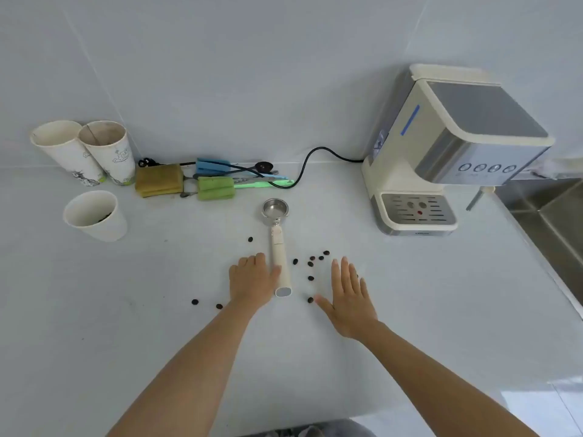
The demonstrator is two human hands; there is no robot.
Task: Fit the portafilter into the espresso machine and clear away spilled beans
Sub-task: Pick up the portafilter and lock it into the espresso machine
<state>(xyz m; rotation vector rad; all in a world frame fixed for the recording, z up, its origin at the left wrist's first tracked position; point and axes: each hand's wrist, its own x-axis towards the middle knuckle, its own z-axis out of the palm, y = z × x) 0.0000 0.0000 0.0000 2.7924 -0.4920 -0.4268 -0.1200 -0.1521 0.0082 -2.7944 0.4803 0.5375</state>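
The portafilter (279,247) lies flat on the white counter, its steel basket (275,208) pointing away and its cream handle toward me. My left hand (252,280) rests just left of the handle, thumb touching its side, fingers curled on the counter. My right hand (348,294) lies flat with fingers spread, to the right of the handle. Several dark coffee beans (311,264) are scattered between and around my hands; two more beans (195,301) lie to the left. The cream and steel espresso machine (448,152) stands at the back right.
A paper cup (94,216) with some beans inside stands at the left, two more paper cups (85,151) behind it. Sponges (159,179), brushes and a black power cord (303,167) lie along the wall. A steel sink (555,216) borders the counter on the right.
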